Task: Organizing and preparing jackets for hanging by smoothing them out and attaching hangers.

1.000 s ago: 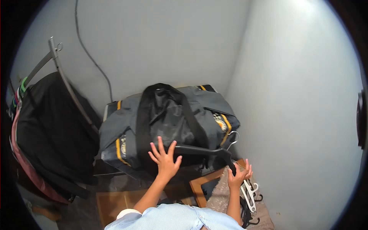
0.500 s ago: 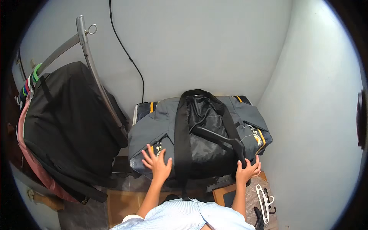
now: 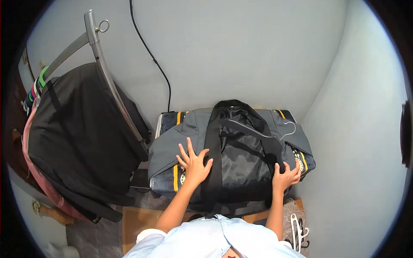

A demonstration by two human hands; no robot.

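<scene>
from where i stand, the grey jacket (image 3: 241, 167) lies spread open, black lining up, on a dark padded bundle (image 3: 164, 182) with yellow stripes. the black hanger (image 3: 250, 129) is laid over it, hook toward two o'clock, one arm plainly outside the shoulders, so i judge the fitting barely begun. both shoulders seem left to do, and the jacket isn't on the metal rail (image 3: 66, 51) at ten o'clock. the left hand (image 3: 195, 170) has its fingers spread wide on the cloth, gripping nothing. the right hand (image 3: 286, 176), at four o'clock, has half-curled fingers; i can't tell whether they pinch hanger or fabric.
</scene>
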